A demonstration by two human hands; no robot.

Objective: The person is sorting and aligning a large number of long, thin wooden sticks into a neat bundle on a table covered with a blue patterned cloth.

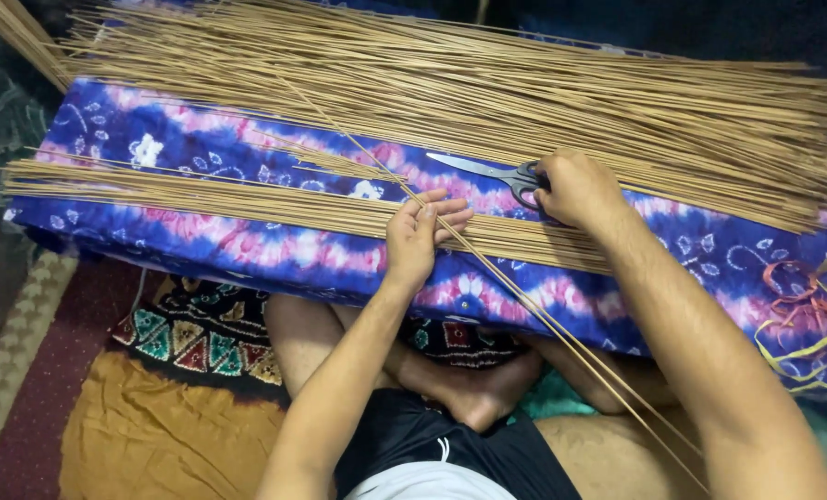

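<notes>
Fingers of the left hand (pixel 420 233) pinched thin sticks (pixel 543 315); right hand (pixel 575 188) gripped scissors (pixel 487 172) over a tie-dyed cloth (pixel 247 243).

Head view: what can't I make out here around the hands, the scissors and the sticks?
- Scissors: handle loops hidden under the right hand; whether its fingers are through them cannot be told.
- Large stick pile: its ends are cut off by the top and left edges.
- Loose long sticks: lower ends pass behind the right forearm.
- Left hand: its palm side, on the small bundle, is hidden.
- Rubber bands: tangled, count unclear.
</notes>
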